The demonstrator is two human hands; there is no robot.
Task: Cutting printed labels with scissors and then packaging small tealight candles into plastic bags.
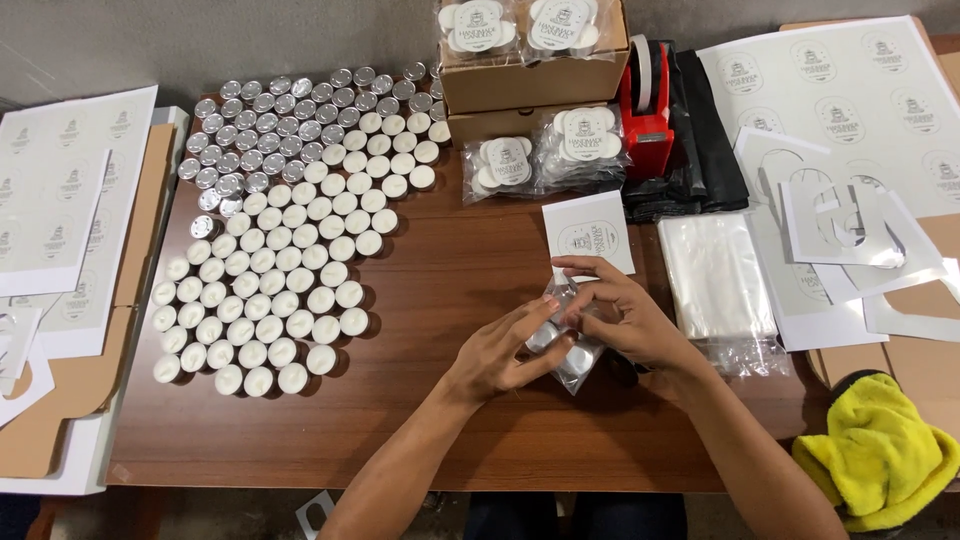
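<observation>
A small clear plastic bag (572,358) holding several white tealight candles lies on the brown table (450,400), gripped by both hands. My left hand (500,350) presses on the bag from the left. My right hand (620,312) covers it from the right, with fingers pinching its top end near a white sticker sheet piece (590,232). Part of the bag is hidden under my fingers.
Many loose white tealights (270,300) and empty metal cups (250,140) cover the left half. Cardboard boxes (530,85) with filled bags stand at the back, beside a red tape dispenser (645,105). Clear bags (715,275), sticker sheets (840,90) and a yellow cloth (880,460) lie right.
</observation>
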